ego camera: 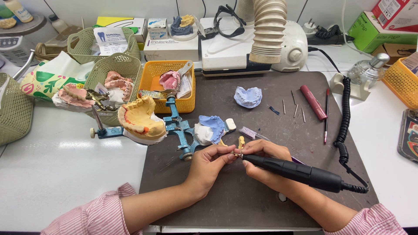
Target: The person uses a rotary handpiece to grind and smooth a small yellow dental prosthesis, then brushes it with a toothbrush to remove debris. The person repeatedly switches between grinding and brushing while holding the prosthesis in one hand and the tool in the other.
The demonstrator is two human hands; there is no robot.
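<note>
1. The white counter (56, 165) carries a dark work mat (244, 200), where both hands meet near its middle.
2. Above the mat's left edge stands a blue hinged jaw frame (177, 126) holding a yellow plaster tooth cast (141, 118). Behind it sits an orange basket (188, 103).
3. The right hand (261, 159) grips a black motor handpiece (296, 170), fingers wrapped tight round its front end. Its coiled cord (345, 117) runs back up the mat's right side.
4. The left hand (209, 164) pinches a small gold-coloured piece (235, 153), fingertips pressed together on it, just at the handpiece tip.
5. The step in hand looks like grinding or trimming that piece. The next move would call for a steady pinch and a light touch of the tip.
6. The tip itself is hidden between the fingers, and the piece is too small to make out its shape. Both forearms are cut off at the bottom edge.
</note>
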